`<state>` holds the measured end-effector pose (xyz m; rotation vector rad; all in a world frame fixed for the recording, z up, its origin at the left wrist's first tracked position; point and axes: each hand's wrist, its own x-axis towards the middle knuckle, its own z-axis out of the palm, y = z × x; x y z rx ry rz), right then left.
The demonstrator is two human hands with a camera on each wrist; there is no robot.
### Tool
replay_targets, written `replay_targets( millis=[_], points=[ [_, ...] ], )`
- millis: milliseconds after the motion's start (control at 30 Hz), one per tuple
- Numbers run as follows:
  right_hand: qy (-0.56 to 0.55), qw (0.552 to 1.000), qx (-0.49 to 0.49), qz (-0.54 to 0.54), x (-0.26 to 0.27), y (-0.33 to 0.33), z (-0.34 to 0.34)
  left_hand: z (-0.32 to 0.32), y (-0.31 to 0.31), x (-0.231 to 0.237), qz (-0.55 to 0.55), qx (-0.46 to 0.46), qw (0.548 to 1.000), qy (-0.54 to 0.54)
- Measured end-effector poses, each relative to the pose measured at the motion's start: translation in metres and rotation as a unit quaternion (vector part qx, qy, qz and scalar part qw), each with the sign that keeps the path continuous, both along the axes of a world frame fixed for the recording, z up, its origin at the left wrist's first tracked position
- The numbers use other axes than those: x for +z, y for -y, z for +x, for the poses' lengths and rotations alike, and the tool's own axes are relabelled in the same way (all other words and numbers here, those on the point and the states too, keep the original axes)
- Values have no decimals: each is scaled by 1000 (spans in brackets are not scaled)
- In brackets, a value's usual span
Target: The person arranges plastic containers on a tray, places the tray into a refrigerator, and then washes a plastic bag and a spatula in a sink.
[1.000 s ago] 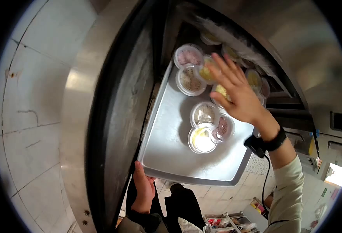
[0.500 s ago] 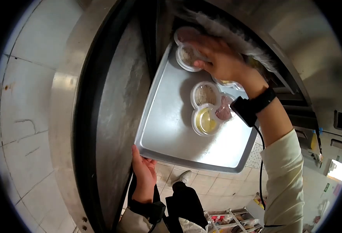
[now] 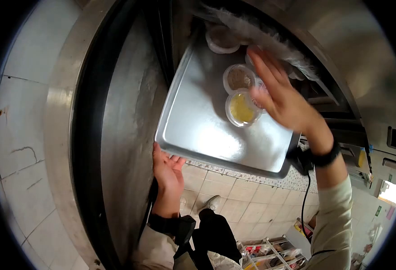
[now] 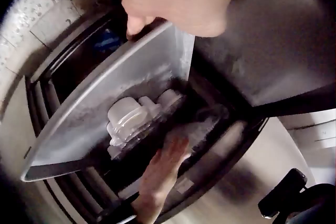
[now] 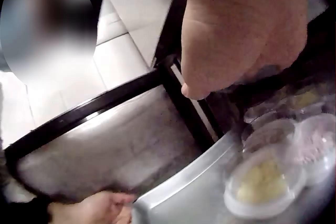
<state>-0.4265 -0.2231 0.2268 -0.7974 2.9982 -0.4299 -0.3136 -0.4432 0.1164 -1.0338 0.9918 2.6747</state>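
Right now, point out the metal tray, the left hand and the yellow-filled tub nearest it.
Metal tray (image 3: 200,118), head view: bare floor.
Left hand (image 3: 168,174), head view: middle of the hand.
Yellow-filled tub (image 3: 242,108), head view: middle of its round top.

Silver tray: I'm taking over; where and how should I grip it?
Grip the silver tray by its raised rim, probably at both near corners, from the person's side: its far end lies inside the cabinet; the left hand holds one corner.

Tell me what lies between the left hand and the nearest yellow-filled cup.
Just the tray, its rim and then a bare stretch of metal, lies between the left hand and the yellow-filled cup, as the head view shows.
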Motion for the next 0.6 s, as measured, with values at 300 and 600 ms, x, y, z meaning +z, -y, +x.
replay_targets(
  millis=[300,600],
  points=[
    [-26,990,-131,42,12,-65,156,-54,-37,2,69,18,991,-111],
    [40,990,-135,32,-25,-77,277,-131,-94,17,184,-109,975,-70]
  ],
)
